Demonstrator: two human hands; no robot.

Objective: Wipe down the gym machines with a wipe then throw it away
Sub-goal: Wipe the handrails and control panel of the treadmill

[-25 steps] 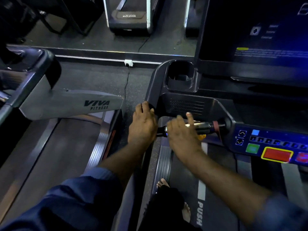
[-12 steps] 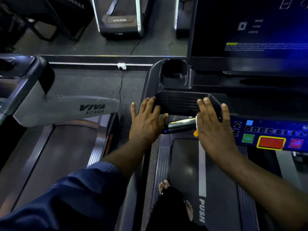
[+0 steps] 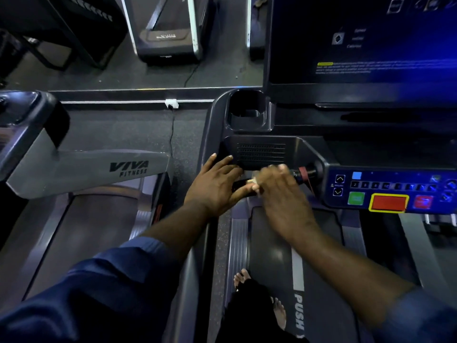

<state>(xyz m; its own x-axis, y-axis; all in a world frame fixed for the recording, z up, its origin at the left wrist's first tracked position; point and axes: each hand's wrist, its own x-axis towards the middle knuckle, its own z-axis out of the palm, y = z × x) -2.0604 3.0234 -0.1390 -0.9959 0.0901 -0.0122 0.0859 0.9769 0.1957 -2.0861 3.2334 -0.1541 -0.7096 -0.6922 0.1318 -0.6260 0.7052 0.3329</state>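
Note:
I stand on a dark treadmill whose console (image 3: 259, 152) is straight ahead. A short horizontal handlebar (image 3: 306, 173) runs under the console towards the button panel (image 3: 388, 191). My right hand (image 3: 279, 191) lies over this bar, blurred, with a small pale yellow bit of the wipe (image 3: 253, 182) showing at its fingertips. Most of the wipe is hidden under the hand. My left hand (image 3: 217, 184) rests with its fingers spread on the console's left corner, its thumb reaching along the bar and almost touching my right hand.
A lit screen (image 3: 358, 45) stands above a cup holder (image 3: 247, 112). The grey arm of a neighbouring treadmill (image 3: 99, 169) is at left. My bare feet (image 3: 243, 277) stand on the belt (image 3: 272, 243). A power cord (image 3: 171, 134) crosses the floor ahead.
My right hand has slid left along the handlebar, from beside the button panel to next to my left hand. My left hand has stayed at the console's corner.

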